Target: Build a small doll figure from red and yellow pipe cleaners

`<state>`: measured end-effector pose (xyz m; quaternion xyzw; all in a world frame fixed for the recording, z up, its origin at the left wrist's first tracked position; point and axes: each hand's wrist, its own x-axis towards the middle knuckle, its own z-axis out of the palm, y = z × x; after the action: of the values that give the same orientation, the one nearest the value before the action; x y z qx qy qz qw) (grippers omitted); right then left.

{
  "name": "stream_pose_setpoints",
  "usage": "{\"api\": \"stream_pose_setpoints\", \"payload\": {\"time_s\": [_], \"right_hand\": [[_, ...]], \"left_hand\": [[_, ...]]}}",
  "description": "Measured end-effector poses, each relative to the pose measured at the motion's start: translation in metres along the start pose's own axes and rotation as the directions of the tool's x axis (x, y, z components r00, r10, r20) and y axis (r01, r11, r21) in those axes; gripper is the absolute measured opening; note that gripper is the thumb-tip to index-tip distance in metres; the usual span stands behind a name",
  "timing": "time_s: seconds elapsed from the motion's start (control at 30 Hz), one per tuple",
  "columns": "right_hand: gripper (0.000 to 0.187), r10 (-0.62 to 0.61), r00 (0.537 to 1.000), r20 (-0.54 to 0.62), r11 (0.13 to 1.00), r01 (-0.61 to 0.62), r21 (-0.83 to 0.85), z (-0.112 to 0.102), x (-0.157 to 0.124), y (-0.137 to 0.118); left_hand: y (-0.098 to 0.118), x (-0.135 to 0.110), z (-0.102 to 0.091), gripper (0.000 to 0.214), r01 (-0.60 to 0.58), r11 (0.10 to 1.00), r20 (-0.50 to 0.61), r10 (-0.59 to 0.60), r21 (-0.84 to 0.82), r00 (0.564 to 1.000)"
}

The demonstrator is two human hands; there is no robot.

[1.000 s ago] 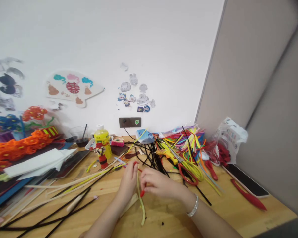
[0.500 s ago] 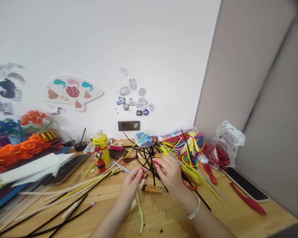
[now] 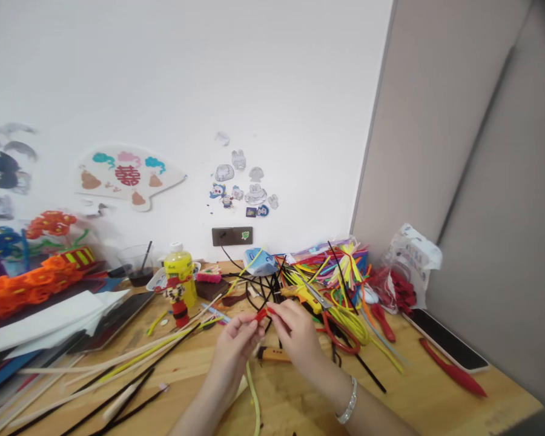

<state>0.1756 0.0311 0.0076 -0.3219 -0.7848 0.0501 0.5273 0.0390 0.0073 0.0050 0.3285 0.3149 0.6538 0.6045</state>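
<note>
Noted right hand (image 3: 300, 336) drawn in from the black stems (image 3: 258, 290) since half a second ago, now fingertip to fingertip with left hand (image 3: 234, 351). Found thumb and forefinger of both hands pinched on red piece (image 3: 262, 314), one hand at each end. Recorded red piece held above table (image 3: 413, 387), just in front of black stems, long axis crosswise, right end tilted slightly up. Cannot tell which end is its tip. Found green stem (image 3: 254, 396) emerging from beneath left hand, long axis running toward the wearer, free end pointing near; grip on it hidden. Noted wooden-handled tool (image 3: 275, 355) flat on table just below right hand, lying crosswise, untouched. Logged bracelet (image 3: 346, 404) on right wrist, red scissors (image 3: 340, 333) just right of right hand, yellow bottle (image 3: 180, 272) well to the left.
</note>
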Motion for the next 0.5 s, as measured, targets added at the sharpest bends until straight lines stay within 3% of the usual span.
{"api": "stream_pose_setpoints", "payload": {"time_s": [0.2, 0.37, 0.5], "right_hand": [[0.031, -0.027, 0.996, 0.084, 0.993, 0.037, -0.114, 0.0024, -0.0027, -0.0003], [0.038, -0.129, 0.973, 0.192, 0.974, 0.160, -0.161, -0.0017, -0.0022, -0.0016], [0.035, -0.217, 0.964, 0.154, 0.939, 0.249, -0.238, -0.0042, 0.0003, 0.0004]], "left_hand": [[-0.0076, -0.0006, 0.0017, 0.030, 0.009, 0.994, 0.044, -0.014, 0.105, 0.999], [-0.0096, 0.0009, 0.0007, 0.029, -0.115, 0.931, 0.060, 0.100, 0.346, 0.993], [-0.0060, -0.0005, 0.0012, 0.029, -0.183, 0.863, 0.034, 0.190, 0.471, 0.981]]}}
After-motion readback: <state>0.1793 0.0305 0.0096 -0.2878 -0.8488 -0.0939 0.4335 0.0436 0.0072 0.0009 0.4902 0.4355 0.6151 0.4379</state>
